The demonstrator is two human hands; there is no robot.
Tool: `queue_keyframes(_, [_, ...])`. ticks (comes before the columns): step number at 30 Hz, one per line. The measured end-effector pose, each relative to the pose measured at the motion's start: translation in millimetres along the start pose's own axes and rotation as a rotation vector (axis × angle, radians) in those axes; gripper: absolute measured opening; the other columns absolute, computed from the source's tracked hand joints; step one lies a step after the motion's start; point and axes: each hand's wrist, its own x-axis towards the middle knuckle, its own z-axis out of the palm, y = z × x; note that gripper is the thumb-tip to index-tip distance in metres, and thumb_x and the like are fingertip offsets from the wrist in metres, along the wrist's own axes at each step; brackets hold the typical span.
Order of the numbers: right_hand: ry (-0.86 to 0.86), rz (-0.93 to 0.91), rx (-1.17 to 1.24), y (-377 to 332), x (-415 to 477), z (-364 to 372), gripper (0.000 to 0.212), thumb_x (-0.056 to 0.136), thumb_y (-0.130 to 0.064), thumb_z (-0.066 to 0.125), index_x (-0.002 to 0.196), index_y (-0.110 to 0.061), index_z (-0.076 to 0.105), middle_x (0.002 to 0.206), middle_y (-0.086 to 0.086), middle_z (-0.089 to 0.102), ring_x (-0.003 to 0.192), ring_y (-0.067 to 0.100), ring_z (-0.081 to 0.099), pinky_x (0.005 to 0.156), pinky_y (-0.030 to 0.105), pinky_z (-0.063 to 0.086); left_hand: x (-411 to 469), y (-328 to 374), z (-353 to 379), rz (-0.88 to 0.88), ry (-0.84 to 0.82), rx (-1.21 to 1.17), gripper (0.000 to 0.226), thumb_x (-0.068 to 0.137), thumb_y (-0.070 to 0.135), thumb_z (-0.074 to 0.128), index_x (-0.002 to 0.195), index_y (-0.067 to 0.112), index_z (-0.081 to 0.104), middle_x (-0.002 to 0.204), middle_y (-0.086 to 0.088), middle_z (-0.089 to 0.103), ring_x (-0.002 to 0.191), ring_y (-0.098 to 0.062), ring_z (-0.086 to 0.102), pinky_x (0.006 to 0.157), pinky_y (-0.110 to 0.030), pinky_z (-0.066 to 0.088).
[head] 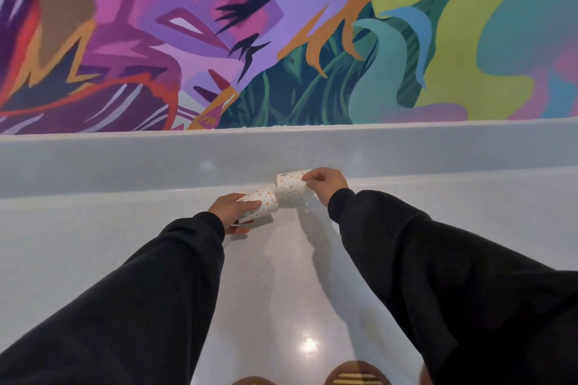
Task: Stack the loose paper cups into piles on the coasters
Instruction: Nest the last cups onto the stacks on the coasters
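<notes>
Two white paper cups with orange dots are held over the far part of the pale counter (93,244). My left hand (233,208) grips one cup (264,204) on its side, its base pointing right. My right hand (327,183) pinches the rim end of the other cup (291,186), which lies tilted close to the back ledge. The two cups nearly touch each other. Two round brown coasters (356,373) with yellow stripes show at the bottom edge, partly cut off.
A raised grey ledge (125,162) runs along the back of the counter, with a colourful mural wall (281,40) above it. My black sleeves (438,259) cover much of the near counter. A bright light reflection (308,344) sits near the coasters.
</notes>
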Motion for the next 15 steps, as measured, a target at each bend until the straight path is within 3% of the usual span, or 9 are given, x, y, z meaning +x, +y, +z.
queue_keyframes(3, [-0.084, -0.033, 0.018, -15, -18, -10, 0.030, 0.091, 0.005, 0.057, 0.089, -0.017, 0.077, 0.103, 0.006, 0.071, 0.085, 0.021, 0.060, 0.071, 0.027, 0.053, -10, 9, -5, 0.034, -0.010, -0.041, 0.047, 0.082, 0.031, 0.085, 0.124, 0.023, 0.068, 0.117, -0.010, 0.074, 0.103, -0.031, 0.073, 0.090, -0.049, 0.061])
queue_keyframes(5, [-0.151, -0.059, 0.022, -24, -31, -17, 0.031, 0.090, 0.007, 0.054, 0.091, -0.015, 0.077, 0.103, 0.008, 0.072, 0.081, 0.020, 0.060, 0.064, 0.025, 0.053, -21, 21, -4, 0.069, -0.038, -0.032, 0.046, 0.084, 0.027, 0.084, 0.126, 0.021, 0.067, 0.119, -0.009, 0.073, 0.106, -0.028, 0.072, 0.092, -0.046, 0.061])
queue_keyframes(12, [-0.252, -0.054, 0.172, -61, -67, -43, 0.013, 0.096, -0.006, 0.062, 0.102, -0.010, 0.072, 0.096, 0.010, 0.075, 0.078, 0.023, 0.072, 0.072, 0.040, 0.062, -73, 69, 25, 0.200, -0.088, 0.144, 0.036, 0.087, 0.023, 0.080, 0.121, 0.018, 0.069, 0.118, -0.011, 0.072, 0.108, -0.031, 0.069, 0.085, -0.039, 0.062])
queue_keyframes(15, [-0.282, -0.054, 0.244, -72, -84, -61, 0.017, 0.095, -0.004, 0.068, 0.112, -0.007, 0.068, 0.101, 0.014, 0.074, 0.084, 0.029, 0.075, 0.072, 0.041, 0.064, -97, 89, 45, 0.289, -0.077, 0.287, 0.035, 0.088, 0.024, 0.079, 0.121, 0.018, 0.068, 0.115, -0.009, 0.070, 0.104, -0.027, 0.069, 0.085, -0.041, 0.063])
